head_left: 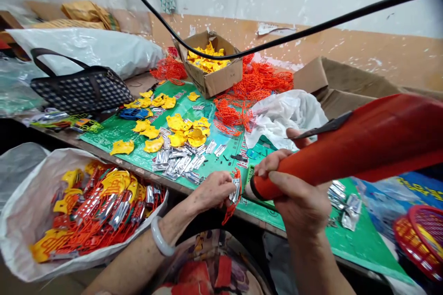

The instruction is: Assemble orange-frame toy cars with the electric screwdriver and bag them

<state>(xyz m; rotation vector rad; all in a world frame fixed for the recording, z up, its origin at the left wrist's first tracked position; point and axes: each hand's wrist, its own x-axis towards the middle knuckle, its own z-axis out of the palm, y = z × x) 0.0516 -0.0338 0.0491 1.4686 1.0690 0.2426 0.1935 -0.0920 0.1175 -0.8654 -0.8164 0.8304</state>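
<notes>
My left hand (214, 189) is closed at the table's front edge, pinching a small orange-red plastic piece (227, 212) with a silver part (236, 190) on it. A pale bangle (161, 237) circles that wrist. My right hand (301, 203) is wrapped around a large red-orange tapered tube (332, 156). Its narrow end has a dark rim and points at the piece, close to my left fingers. A dark flat strip (323, 125) lies along the tube's upper side. Silver parts (180, 161) and yellow plastic shells (187, 129) lie on the green sheet (214, 166) beyond my left hand.
A white sack (20, 221) of orange, yellow and silver pieces stands at left. Behind are a carton (221, 82) of yellow shells, orange netted pieces (259, 78), a white plastic bag (287, 110) and a checked handbag (81, 90). A black cable (277, 42) crosses above; red baskets (420, 239) sit at right.
</notes>
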